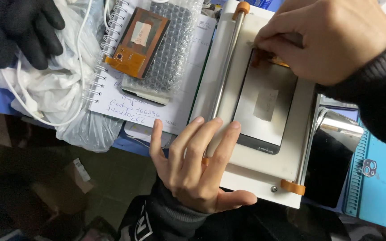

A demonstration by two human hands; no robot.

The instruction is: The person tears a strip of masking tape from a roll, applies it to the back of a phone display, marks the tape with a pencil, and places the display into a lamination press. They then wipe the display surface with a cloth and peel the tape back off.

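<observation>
A phone screen with a pale back and a black rim lies flat on the white platform of a small bench machine. My right hand comes in from the upper right and pinches the orange flex strip at the screen's top edge. My left hand lies palm down at the platform's near left edge. Its fingers are spread, and their tips touch the metal rod and the screen's lower left corner. It holds nothing.
A second screen with an orange flex lies on bubble wrap over a spiral notebook. A white plastic bag with a white cable and a black glove are at the left. A dark glass panel and a blue mat are at the right.
</observation>
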